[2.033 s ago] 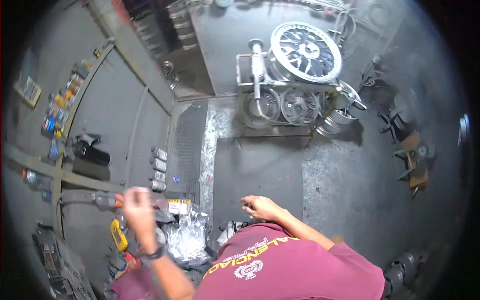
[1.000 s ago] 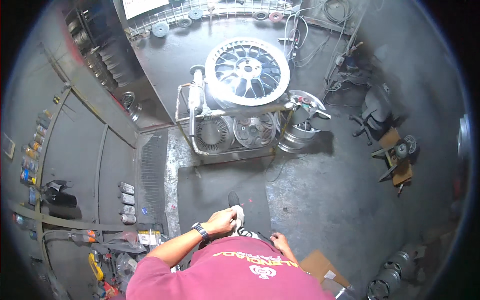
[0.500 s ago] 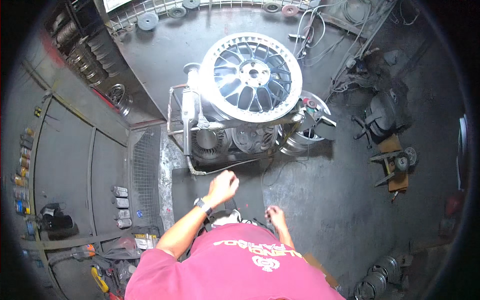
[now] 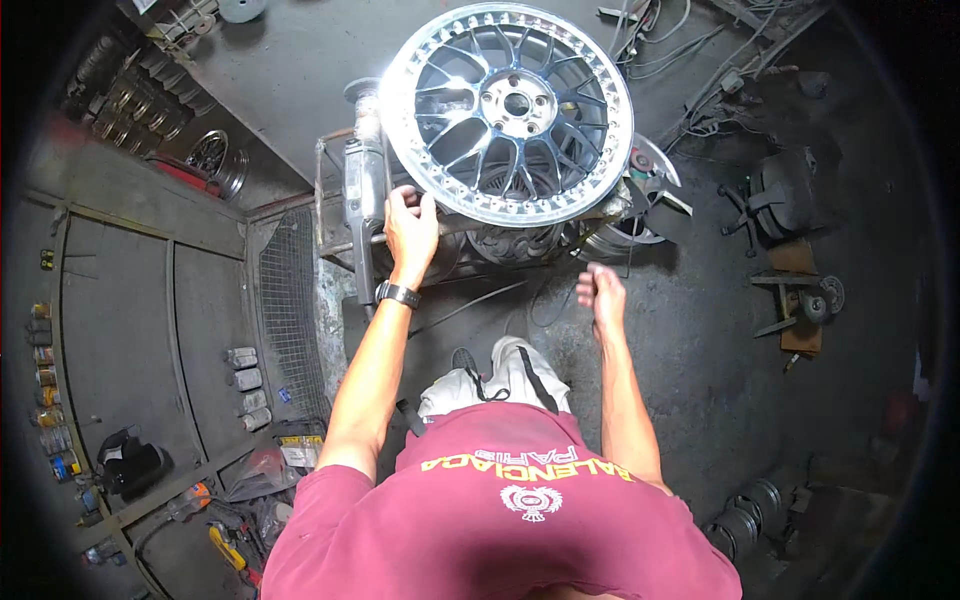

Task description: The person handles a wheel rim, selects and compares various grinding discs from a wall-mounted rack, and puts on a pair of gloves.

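We see one head view, looking down on a person in a maroon shirt (image 4: 500,520) in a dark workshop. Left hand (image 4: 410,225) reaches up to 11 o'clock and rests on the near rim of a big polished alloy wheel (image 4: 510,110); fingers curl loosely over the edge beside a grey angle grinder (image 4: 362,190). We can't tell whether it grips the rim or the grinder's body. A black wristwatch (image 4: 397,294) sits on that wrist. Right hand (image 4: 602,295) hangs free at about 1 o'clock from the torso, fingers half curled, holding nothing, well apart from the wheel. The wheel lies face up at 12 o'clock on a metal stand (image 4: 335,215), with more rims (image 4: 520,245) stacked under it. Another rim (image 4: 215,155) leans at 10 o'clock by a wire mesh panel (image 4: 290,300). Spray cans (image 4: 245,385) stand at 9 o'clock, hand tools (image 4: 225,545) at 7 o'clock. An office chair (image 4: 775,200) sits at 2 o'clock.
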Demonstrator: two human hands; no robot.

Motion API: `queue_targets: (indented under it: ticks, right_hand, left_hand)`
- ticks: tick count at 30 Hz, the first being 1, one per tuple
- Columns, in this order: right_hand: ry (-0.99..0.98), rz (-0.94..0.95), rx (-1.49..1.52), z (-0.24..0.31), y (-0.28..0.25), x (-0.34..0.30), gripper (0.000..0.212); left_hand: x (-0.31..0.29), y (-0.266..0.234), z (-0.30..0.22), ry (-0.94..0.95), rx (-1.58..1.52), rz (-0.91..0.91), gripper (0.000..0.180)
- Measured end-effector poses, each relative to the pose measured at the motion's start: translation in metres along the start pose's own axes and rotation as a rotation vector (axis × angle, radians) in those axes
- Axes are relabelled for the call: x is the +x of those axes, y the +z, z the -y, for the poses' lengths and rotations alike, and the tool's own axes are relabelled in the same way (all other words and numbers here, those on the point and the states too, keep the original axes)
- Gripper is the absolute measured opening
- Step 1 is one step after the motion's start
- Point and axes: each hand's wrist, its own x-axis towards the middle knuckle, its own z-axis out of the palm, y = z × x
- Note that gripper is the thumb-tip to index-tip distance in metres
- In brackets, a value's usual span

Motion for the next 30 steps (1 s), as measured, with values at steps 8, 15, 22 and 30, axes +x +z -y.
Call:
queue_targets:
  ticks: [8, 15, 22, 30]
  right_hand:
    - [-0.070, -0.072, 0.147, 0.067, 0.046, 0.101, 0.034]
    - [0.120, 0.264, 0.237, 0.043, 0.041, 0.087, 0.024]
    - [0.219, 0.560, 0.036, 0.039, 0.049, 0.074, 0.025]
    - [0.228, 0.642, -0.061, 0.037, 0.051, 0.078, 0.028]
  left_hand:
    - [0.030, 0.032, 0.021, -0.131, 0.108, -0.101, 0.032]
    - [0.002, 0.039, 0.010, -0.485, -0.281, 0.054, 0.025]
    - [-0.022, 0.059, 0.003, -0.598, -0.308, -0.004, 0.031]
    - [-0.023, 0.059, 0.011, -0.467, -0.093, -0.078, 0.034]
